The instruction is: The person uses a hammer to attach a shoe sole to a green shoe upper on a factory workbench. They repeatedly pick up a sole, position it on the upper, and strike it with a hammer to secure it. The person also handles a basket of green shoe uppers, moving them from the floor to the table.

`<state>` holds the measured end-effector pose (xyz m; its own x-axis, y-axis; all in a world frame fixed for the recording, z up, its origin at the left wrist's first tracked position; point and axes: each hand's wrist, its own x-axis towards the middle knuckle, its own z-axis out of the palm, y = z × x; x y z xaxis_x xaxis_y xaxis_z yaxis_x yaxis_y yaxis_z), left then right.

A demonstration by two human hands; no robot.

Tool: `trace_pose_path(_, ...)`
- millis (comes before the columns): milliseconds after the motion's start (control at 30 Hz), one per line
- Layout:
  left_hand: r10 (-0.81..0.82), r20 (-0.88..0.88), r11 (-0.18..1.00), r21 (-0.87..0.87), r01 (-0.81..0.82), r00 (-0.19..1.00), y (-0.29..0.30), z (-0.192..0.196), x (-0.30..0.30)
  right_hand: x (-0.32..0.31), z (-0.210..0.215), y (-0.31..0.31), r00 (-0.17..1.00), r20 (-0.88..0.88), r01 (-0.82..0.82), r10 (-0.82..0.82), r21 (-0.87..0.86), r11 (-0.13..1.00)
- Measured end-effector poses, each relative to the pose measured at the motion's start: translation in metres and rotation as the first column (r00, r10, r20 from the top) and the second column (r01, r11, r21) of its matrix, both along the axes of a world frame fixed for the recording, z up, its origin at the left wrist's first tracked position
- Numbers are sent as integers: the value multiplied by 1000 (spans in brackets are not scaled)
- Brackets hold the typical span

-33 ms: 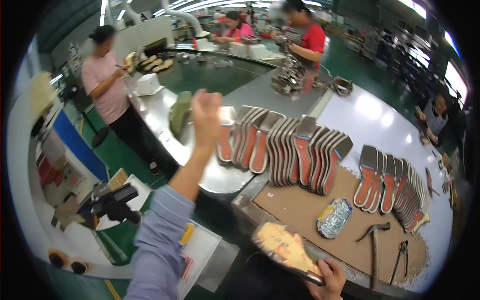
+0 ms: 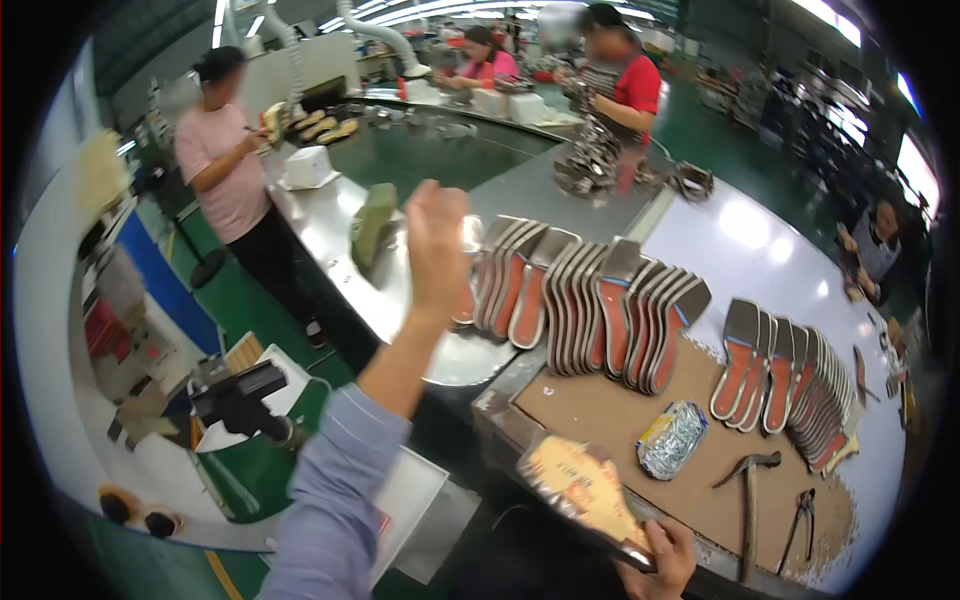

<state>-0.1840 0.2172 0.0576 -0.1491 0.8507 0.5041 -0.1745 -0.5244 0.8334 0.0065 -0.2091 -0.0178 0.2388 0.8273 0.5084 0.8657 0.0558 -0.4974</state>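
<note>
Yellow covers the broad face of a shoe-shaped piece (image 2: pixel 575 483), which the right hand (image 2: pixel 662 560) pinches by its narrow end, at the near edge of the brown worktop (image 2: pixel 590 408). Whether it touches that edge, I cannot tell.

Little has just changed: the view has shifted slightly, and the left hand (image 2: pixel 437 250) now sits a bit further right, covering more of the end sole (image 2: pixel 463 306) in the left row. The yellow piece keeps about the same slant and the same grip, so the work on it looks no further along, as far as I can judge.

That left hand is raised with its fingers curled inward; I cannot tell whether anything is in them, nor whether it touches the sole behind it.

As for the piece, its face is turned up, wide at the far left and narrowing toward the right hand. Dark printed marks and orange patches lie on the yellow, and a dark brown rim shows along the lower side.

Beyond it on the worktop lie a foil-wrapped block (image 2: pixel 672 440), a hammer (image 2: pixel 750 500), pincers (image 2: pixel 801 525) and two rows of overlapping red-and-grey soles (image 2: pixel 612 305).
</note>
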Motion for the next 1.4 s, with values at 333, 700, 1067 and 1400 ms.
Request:
trace_pose_path(333,-597,-152,790,-287,542,788,-208,14,37,-42,60,90,955,-252,-92,158,255,963)
trace_pose_path(700,210,-977,910,177,-375,47,50,15,-90,53,-45,-28,936,241,305,-256,-193,933)
trace_pose_path(1067,626,-777,776,629,-47,-72,116,-111,-91,58,-72,-18,846,406,437,-345,-158,886)
trace_pose_path(1400,29,-469,862,-435,-259,883,115,-157,-32,56,-70,-13,844,410,417,-347,-94,904)
